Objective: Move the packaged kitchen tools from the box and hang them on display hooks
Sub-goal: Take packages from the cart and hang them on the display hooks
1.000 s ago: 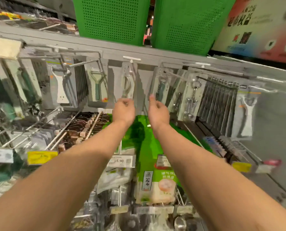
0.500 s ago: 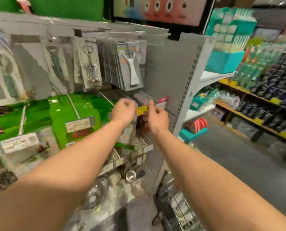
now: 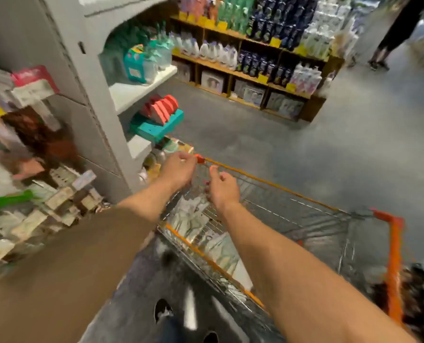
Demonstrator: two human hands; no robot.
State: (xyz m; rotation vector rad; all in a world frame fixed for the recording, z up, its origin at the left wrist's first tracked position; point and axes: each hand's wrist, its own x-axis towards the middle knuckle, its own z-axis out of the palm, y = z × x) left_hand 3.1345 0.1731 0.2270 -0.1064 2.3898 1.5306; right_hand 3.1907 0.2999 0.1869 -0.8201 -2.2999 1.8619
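Both arms reach out over a wire shopping cart [image 3: 305, 194] with orange trim. My left hand [image 3: 177, 168] hovers above the cart's far left corner, fingers loosely curled and holding nothing. My right hand [image 3: 222, 185] hangs beside it over the basket, fingers loosely curled as well, with nothing in it. Pale packaged goods [image 3: 193, 219] lie blurred inside the cart beneath the hands. The display rack with hanging packages [image 3: 33, 144] is at the left edge, blurred by motion.
A grey shelf end [image 3: 90, 95] stands left of the cart, with a teal tray of red items [image 3: 159, 117] on it. Across the grey floor aisle [image 3: 329, 144] runs a wooden shelf of bottles [image 3: 255, 58]. A person's legs [image 3: 389, 40] show at the top right.
My view has swung right and down, away from the hooks with kitchen tools, to the shopping cart. Both hands have come off the display and lowered over the cart.
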